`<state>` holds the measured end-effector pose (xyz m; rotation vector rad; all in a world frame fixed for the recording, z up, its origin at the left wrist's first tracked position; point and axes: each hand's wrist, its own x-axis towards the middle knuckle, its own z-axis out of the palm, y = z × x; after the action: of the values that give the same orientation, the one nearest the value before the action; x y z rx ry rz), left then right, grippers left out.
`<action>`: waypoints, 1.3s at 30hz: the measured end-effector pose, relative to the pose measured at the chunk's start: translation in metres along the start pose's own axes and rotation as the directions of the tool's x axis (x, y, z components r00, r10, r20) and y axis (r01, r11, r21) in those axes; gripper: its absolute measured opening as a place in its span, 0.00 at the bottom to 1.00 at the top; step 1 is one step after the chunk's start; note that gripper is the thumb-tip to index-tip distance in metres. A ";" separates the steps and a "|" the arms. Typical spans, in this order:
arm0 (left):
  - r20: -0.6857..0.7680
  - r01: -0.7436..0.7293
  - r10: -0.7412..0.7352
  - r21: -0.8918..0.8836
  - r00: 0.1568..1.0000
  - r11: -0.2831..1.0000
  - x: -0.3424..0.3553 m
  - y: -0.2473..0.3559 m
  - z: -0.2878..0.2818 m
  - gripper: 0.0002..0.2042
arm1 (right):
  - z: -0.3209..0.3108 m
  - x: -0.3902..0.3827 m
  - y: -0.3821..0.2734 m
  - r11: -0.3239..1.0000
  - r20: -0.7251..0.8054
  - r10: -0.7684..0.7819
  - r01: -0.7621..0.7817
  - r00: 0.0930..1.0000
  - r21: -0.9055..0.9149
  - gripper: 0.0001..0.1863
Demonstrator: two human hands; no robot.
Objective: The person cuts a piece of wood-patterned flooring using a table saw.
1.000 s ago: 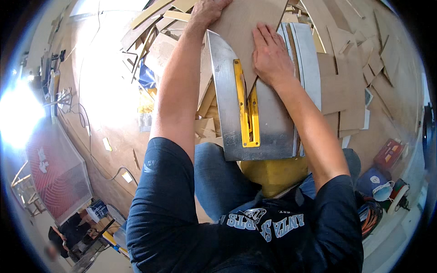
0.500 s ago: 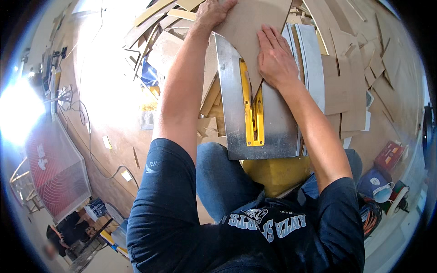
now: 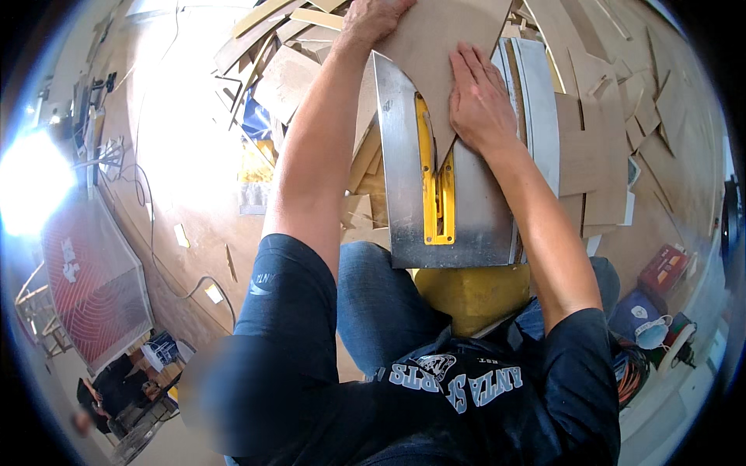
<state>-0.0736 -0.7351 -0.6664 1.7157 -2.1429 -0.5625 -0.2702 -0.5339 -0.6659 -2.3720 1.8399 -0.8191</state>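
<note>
A brown thin wooden board [image 3: 443, 46] lies on the metal table of a table saw [image 3: 482, 210], its pointed near corner over the yellow slotted insert [image 3: 440, 225]. At the top edge of the view, my left hand [image 3: 377, 19] grips the board's left side; part of its fingers is cut off by the picture. My right hand [image 3: 482, 101] lies flat on the board's right side, fingers stretched forward and holding nothing. A dark narrow edge shows in the insert's slot beside the board; whether it is the blade I cannot tell.
Wood offcuts [image 3: 287, 81] pile up left of and beyond the saw. More thin boards [image 3: 579, 159] lie at the right. A cable [image 3: 167, 276] runs over the floor at left, near a bright lamp [image 3: 35, 182]. Another person [image 3: 116, 396] is at far lower left.
The view has shifted slightly, so the saw and board appear a little higher and farther right. Both hands keep their places on the board, which shows no clear movement over the saw.
</note>
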 end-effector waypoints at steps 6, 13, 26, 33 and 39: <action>-0.039 0.147 -0.150 -0.067 0.988 0.987 -0.016 0.023 -0.014 0.38 | -0.004 -0.004 -0.003 1.000 -0.006 -0.002 0.002 1.000 0.003 0.28; -0.021 0.067 -0.068 -0.057 0.997 0.996 -0.018 0.020 -0.012 0.34 | -0.004 -0.009 -0.004 1.000 -0.033 -0.014 0.013 0.999 -0.014 0.27; -0.005 -0.071 0.073 0.199 0.997 0.977 0.000 -0.008 0.020 0.19 | -0.010 -0.015 -0.007 0.999 0.019 0.012 -0.012 1.000 -0.034 0.28; 0.129 -0.205 0.172 0.316 0.977 0.926 -0.025 0.024 -0.003 0.19 | -0.008 -0.023 -0.004 0.997 0.019 0.026 -0.024 0.999 -0.074 0.29; 0.065 -0.275 0.270 0.341 0.961 0.899 -0.024 0.008 0.005 0.21 | -0.011 -0.022 -0.008 0.999 0.026 0.028 -0.028 0.999 -0.021 0.28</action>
<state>-0.0779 -0.7093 -0.6672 1.5279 -2.5578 -0.1234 -0.2714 -0.5079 -0.6620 -2.3513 1.8761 -0.7668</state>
